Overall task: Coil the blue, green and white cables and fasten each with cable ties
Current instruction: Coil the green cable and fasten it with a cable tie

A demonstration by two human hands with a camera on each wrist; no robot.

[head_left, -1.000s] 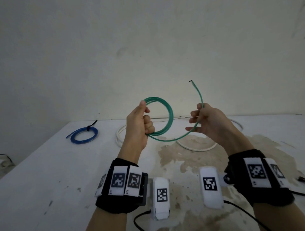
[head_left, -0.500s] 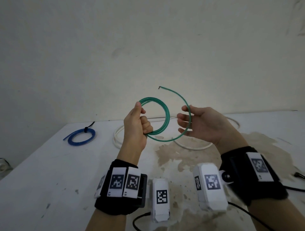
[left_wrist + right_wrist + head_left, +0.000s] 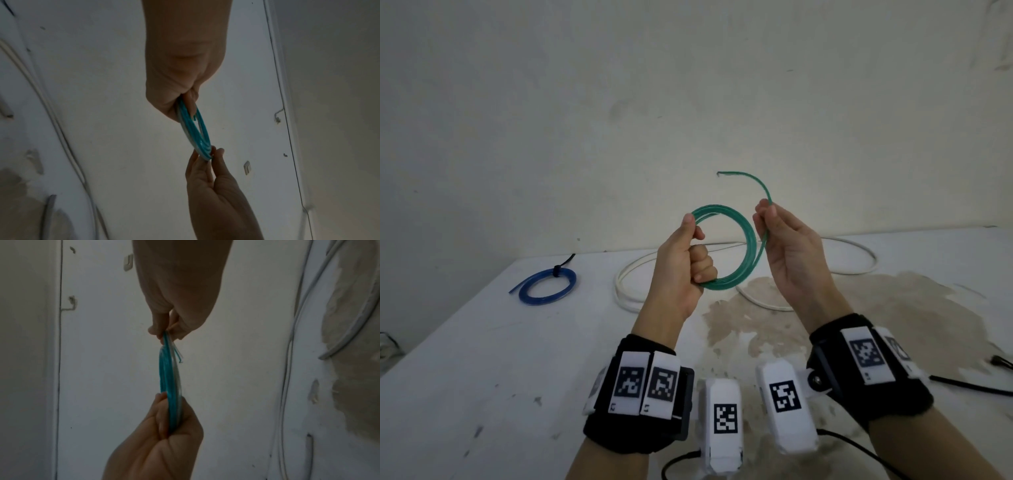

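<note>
Blue cable (image 3: 546, 286): already coiled and tied, lying flat near the far left edge of the table (image 3: 482, 377).
Left hand (image 3: 681, 260): fist clenched round the left side of the green coil, held up above the table.
Green cable (image 3: 748, 246): light, thin and springy by the look of it; several loops stand upright between the hands, and they will likely fan out if the fist loosens.
Right hand (image 3: 787, 250): fingertips pinch the free tail just beside the coil's right side; the stub end arcs above.
White cable (image 3: 859, 253): loose and uncoiled along the far edge, behind the hands.
Best hold: where the loops bunch, leaving a bare stretch for the tie.
</note>
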